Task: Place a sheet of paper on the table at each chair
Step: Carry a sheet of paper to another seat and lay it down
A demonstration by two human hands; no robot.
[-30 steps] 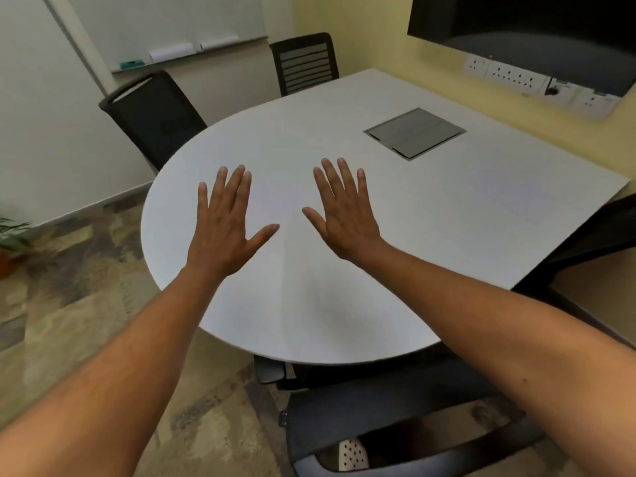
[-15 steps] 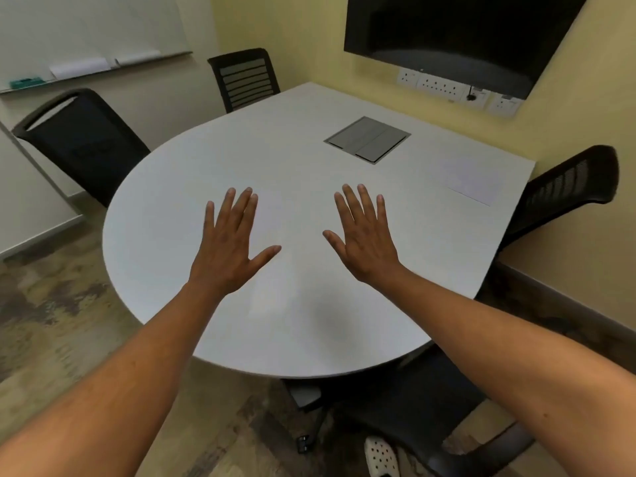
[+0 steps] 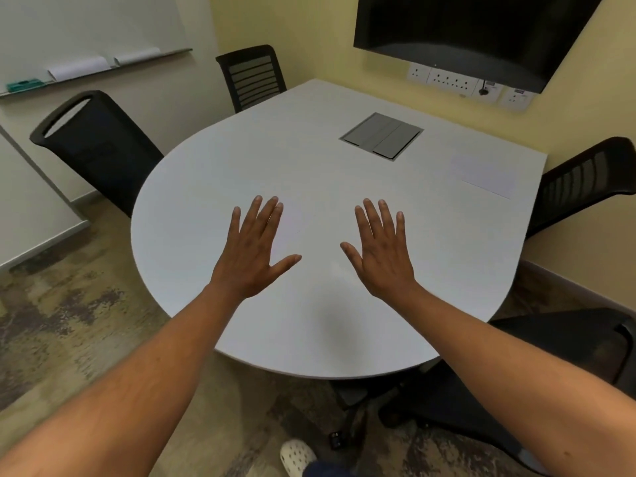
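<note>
A white table (image 3: pixel 213 187) with a rounded near end fills the middle of the head view. One white sheet of paper (image 3: pixel 483 177) lies flat near its right edge, in front of the right-hand black chair (image 3: pixel 581 180). My left hand (image 3: pixel 254 251) and my right hand (image 3: pixel 382 251) hover palm-down over the near half of the table, fingers spread, holding nothing. Three more black chairs stand around: far left (image 3: pixel 93 146), at the back (image 3: pixel 253 75), and near right (image 3: pixel 550 366). I can make out no other sheet for certain.
A grey cable hatch (image 3: pixel 381 135) is set into the table top. A dark screen (image 3: pixel 471 32) and wall sockets (image 3: pixel 457 82) are on the yellow wall behind. A whiteboard ledge (image 3: pixel 86 68) runs along the left wall. My white shoe (image 3: pixel 297 456) shows below.
My view has swung and pulled back, bringing the right-hand chair and the sheet fully into sight. Both hands stay spread over the table, now slightly wider apart.
</note>
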